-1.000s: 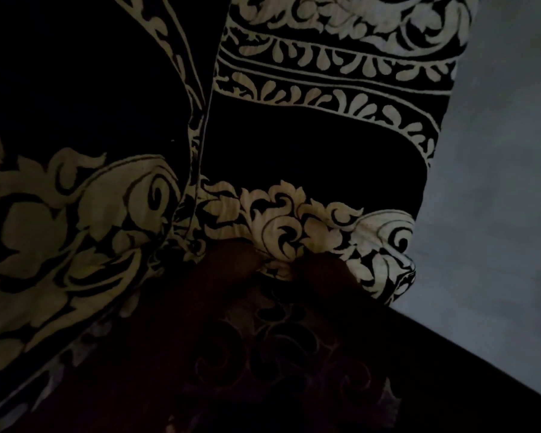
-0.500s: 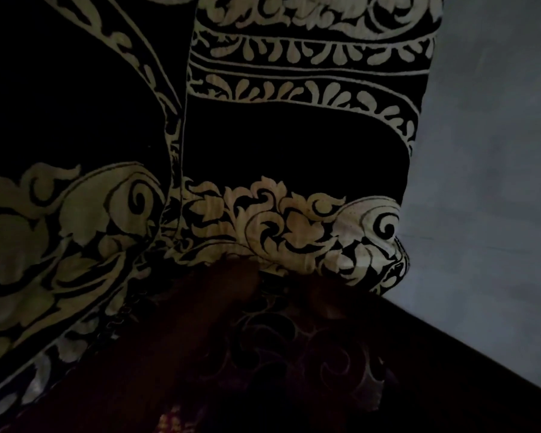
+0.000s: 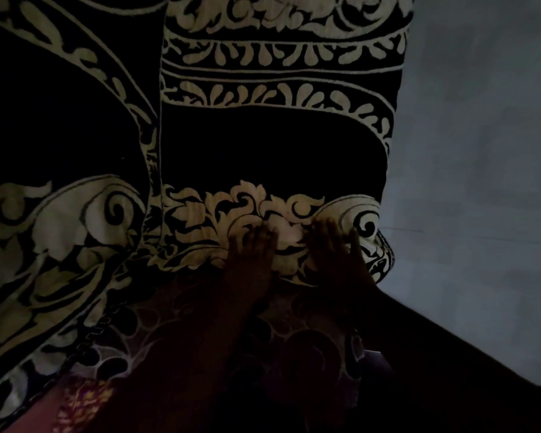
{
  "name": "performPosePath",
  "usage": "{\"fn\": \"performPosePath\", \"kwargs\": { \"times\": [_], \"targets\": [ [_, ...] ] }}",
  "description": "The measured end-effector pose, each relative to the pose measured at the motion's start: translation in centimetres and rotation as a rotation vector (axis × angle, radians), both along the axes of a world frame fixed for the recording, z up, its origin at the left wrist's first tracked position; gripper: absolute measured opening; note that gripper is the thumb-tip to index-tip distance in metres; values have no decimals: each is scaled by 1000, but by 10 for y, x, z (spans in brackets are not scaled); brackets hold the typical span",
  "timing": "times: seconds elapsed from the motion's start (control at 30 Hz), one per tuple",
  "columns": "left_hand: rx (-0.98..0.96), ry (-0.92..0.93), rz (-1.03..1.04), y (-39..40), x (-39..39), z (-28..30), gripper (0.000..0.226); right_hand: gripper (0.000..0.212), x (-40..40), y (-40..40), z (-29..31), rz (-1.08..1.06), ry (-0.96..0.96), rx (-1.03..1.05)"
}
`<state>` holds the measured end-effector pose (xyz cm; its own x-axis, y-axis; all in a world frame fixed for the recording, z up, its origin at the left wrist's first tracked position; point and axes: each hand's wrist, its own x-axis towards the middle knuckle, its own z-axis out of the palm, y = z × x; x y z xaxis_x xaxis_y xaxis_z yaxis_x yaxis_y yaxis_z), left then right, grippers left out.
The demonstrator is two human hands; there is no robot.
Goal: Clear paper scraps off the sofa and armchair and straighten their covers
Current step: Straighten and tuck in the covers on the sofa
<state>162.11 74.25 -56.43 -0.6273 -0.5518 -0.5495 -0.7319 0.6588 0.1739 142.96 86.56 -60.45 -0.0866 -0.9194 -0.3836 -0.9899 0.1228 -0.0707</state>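
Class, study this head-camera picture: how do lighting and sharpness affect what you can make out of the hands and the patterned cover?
Head view: very dim; the cream scrolls of the cover stand out, its black parts swallow detail. Head view: the left hand and right hand are dark shapes with straight fingers lying on the cover's edge. Head view: the foreground is near black, soft and grainy; the grey wall is brightest.

Cover (image 3: 275,145): black with cream floral scrollwork bands. Floor (image 3: 481,151): plain grey. Sleeve (image 3: 78,401): pink, yellow floral print.
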Motion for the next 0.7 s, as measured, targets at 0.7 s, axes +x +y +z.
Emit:
{"fn": "performPosePath", "kwargs": {
  "times": [0.7],
  "targets": [
    [0,95,-209,30,-63,-51,84,3,-119,2,0,-1038,-326,157]
  ]
}}
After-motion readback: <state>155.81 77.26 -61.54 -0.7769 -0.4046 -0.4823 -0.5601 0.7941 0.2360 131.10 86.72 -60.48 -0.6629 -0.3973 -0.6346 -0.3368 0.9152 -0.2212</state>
